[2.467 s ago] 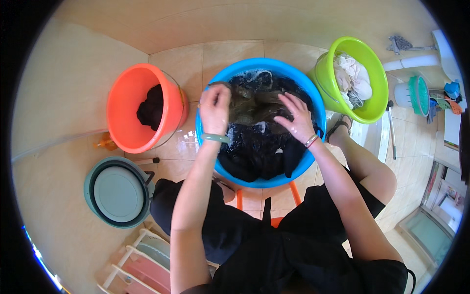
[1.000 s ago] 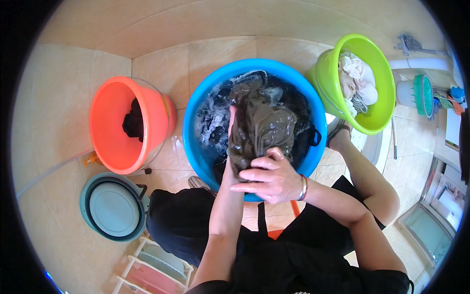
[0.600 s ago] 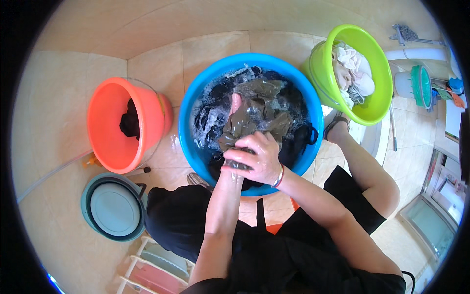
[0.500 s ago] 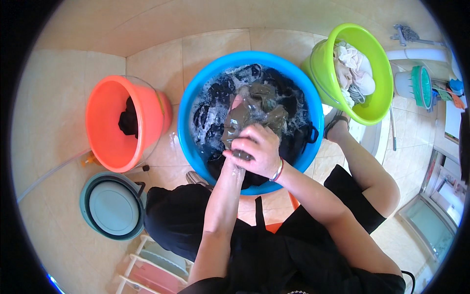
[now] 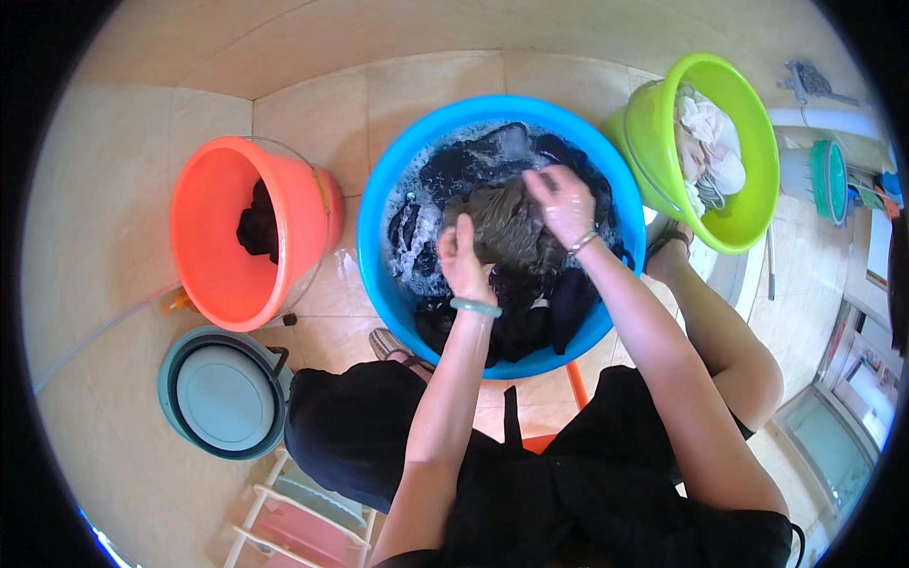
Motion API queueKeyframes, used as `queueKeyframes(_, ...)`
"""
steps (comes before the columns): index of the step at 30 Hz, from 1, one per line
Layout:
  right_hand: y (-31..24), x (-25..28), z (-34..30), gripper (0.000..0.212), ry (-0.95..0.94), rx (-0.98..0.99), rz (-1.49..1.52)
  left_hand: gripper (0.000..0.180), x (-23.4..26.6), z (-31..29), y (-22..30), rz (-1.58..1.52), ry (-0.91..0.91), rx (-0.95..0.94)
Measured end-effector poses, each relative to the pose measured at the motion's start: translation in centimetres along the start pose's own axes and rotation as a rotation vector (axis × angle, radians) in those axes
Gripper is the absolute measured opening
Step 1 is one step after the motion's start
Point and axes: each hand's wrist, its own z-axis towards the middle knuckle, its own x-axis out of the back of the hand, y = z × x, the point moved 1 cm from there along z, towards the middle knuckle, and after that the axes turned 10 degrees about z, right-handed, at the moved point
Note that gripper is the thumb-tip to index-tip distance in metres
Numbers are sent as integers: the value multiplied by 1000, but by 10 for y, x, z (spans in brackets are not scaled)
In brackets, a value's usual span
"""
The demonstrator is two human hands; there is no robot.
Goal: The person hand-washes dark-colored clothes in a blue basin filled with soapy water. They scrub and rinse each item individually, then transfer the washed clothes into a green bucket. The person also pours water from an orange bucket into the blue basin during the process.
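A large blue tub [image 5: 371, 275] of sudsy water stands before me, filled with dark wet clothes [image 5: 464, 163]. In its middle lies a crumpled grey-brown garment [image 5: 511, 225]. My left hand [image 5: 464, 265], with a pale green bangle at the wrist, is at the garment's left edge, fingers raised and apart. On the other side my right hand [image 5: 566, 206], wearing a thin bracelet, hovers by the garment's right edge, open and slightly blurred. Neither hand appears to hold anything.
An orange-pink bucket [image 5: 213, 284] holding a dark cloth [image 5: 256, 227] stands left. Below it is a grey-blue basin [image 5: 222, 402]. A lime-green bucket [image 5: 753, 204] of pale laundry [image 5: 712, 142] stands right. A white rack [image 5: 248, 516] is lower left.
Both hands were closed together round the wet grey-brown garment above the tub. They have let go and moved apart, and the garment now lies spread among the dark clothes.
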Motion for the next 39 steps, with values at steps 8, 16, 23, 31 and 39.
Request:
queueKeyframes(8,-11,-11,-32,71,-151,295,-360,65,1,42,-13,854,-73,-577)
queueKeyframes(16,50,-82,-9,49,-434,-167,-183,52,25,140,-79,1088,-155,-429)
queueKeyframes(23,93,-116,22,52,-516,-308,-249,53,9,172,-74,911,-260,-20)
queueKeyframes(31,-26,-29,-27,16,-275,460,-76,56,-9,93,-18,-132,-727,291)
queueKeyframes(39,-106,46,-104,4,-594,1017,-153,48,-4,9,19,-196,-791,89)
